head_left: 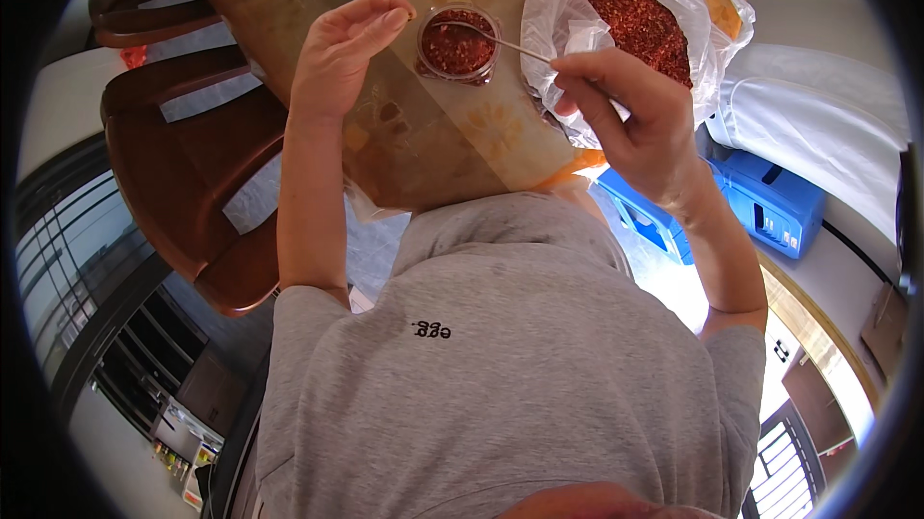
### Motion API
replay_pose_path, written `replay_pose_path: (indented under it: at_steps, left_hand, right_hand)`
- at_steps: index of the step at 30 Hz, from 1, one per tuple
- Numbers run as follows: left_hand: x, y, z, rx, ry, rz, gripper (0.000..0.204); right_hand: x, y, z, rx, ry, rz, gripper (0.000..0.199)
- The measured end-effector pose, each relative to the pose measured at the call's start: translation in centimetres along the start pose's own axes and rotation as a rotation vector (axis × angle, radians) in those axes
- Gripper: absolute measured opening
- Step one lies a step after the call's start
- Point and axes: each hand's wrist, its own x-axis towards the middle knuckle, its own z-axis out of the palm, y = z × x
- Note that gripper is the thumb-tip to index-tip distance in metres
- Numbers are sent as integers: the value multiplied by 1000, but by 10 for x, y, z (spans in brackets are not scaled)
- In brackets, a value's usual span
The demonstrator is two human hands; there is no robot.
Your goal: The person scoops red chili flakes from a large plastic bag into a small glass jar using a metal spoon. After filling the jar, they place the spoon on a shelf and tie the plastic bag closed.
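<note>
Jar (462, 79) of red flakes (460, 52) sits on table (399, 168); spoon (508, 44) dips in. Right hand (630, 115) pinches handle's end, likely for reach. Left hand (346, 49) loosely open beside jar, seems empty. Plastic bag (551, 13) gapes right, apparently for access.

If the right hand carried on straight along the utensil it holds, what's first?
Likely the round jar, where the utensil ends; the right hand might brush the plastic bag on the way, since its height above it is unclear.
</note>
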Motion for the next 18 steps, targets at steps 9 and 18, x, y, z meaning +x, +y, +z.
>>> replay_pose_path:
  at_steps: [9,18]
  left_hand:
    - [-28,-20,-28,450,203,-102,19]
    - [-14,-32,9,752,-41,52,86]
  right_hand:
    - [-13,1,-6,-254,-25,-293,21]
    - [-29,0,-13,202,222,96,13]
